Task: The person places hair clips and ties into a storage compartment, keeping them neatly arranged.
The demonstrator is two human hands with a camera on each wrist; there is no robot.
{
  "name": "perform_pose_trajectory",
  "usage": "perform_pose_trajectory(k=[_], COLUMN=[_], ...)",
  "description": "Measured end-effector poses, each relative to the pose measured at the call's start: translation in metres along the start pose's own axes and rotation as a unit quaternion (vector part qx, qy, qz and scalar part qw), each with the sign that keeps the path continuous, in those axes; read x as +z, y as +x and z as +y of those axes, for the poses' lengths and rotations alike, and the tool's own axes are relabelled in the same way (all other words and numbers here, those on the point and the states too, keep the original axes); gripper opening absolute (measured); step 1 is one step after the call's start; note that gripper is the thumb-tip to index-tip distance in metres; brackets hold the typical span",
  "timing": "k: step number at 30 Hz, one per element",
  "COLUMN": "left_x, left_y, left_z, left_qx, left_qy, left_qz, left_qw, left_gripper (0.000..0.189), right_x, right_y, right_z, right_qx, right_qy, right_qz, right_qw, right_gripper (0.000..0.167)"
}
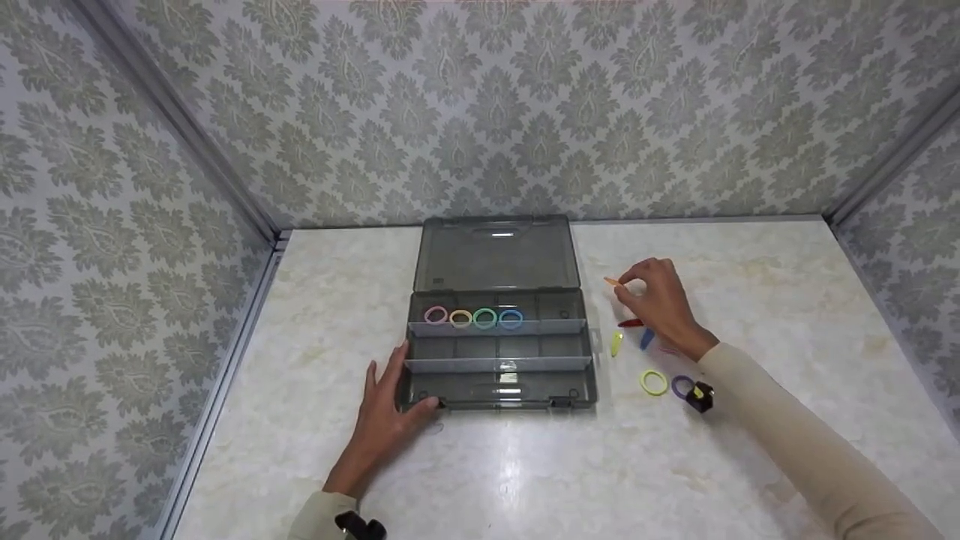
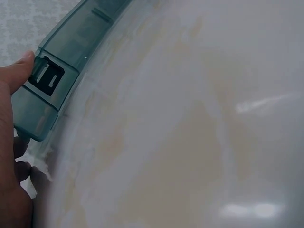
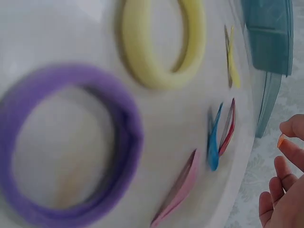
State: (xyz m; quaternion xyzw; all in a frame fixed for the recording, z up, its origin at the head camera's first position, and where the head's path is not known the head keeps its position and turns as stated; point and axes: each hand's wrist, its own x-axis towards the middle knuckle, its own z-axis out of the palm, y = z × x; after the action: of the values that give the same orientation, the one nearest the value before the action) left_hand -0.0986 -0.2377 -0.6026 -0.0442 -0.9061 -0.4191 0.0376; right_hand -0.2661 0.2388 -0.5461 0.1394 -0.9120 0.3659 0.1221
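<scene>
A grey see-through compartment box (image 1: 499,365) stands on the table with its lid (image 1: 496,255) laid back. My left hand (image 1: 388,412) grips its front left corner, thumb by the front latch (image 2: 46,76) and fingers along the side. In its back row lie a pink hair tie (image 1: 436,315), a pale orange one, a green one and a blue one. My right hand (image 1: 660,300) pinches an orange hair clip (image 1: 613,282) between thumb and forefinger, right of the box. Under that hand lie a red clip (image 3: 228,127), a blue clip (image 3: 214,140) and a pink clip (image 3: 179,190).
A yellow hair clip (image 1: 616,344) lies close to the box's right side. Nearer the front are a yellow hair tie (image 1: 653,383) and a purple hair tie (image 3: 128,128), beside the right wrist. Patterned wall panels (image 1: 495,112) enclose the marbled table (image 1: 300,300) at the back and sides.
</scene>
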Motion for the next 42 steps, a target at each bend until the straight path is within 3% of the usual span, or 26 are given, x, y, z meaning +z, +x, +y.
perform_pose_trajectory(k=[4, 16, 27, 42], left_x=[0.001, 0.001, 0.0, 0.0], left_y=[0.0, -0.003, 0.0, 0.001], left_z=[-0.001, 0.001, 0.001, -0.001], left_qx=[0.023, -0.007, 0.01, 0.027], left_qy=[0.002, 0.003, -0.001, 0.009], left_qz=[0.008, -0.005, -0.002, 0.005], left_qw=[0.9997, 1.0, 0.9999, 0.9996], left_gripper=[0.1, 0.101, 0.101, 0.102], right_x=[0.003, 0.014, 0.031, 0.057], right_y=[-0.003, -0.002, -0.008, -0.002], right_z=[-0.011, -0.036, -0.067, -0.102], right_qx=[-0.019, -0.074, -0.124, -0.167], right_qy=[0.014, 0.029, 0.015, 0.003], right_qz=[-0.005, -0.012, -0.045, -0.086], right_qw=[0.9997, 0.9968, 0.9911, 0.9821], right_gripper=[0.01, 0.006, 0.005, 0.008])
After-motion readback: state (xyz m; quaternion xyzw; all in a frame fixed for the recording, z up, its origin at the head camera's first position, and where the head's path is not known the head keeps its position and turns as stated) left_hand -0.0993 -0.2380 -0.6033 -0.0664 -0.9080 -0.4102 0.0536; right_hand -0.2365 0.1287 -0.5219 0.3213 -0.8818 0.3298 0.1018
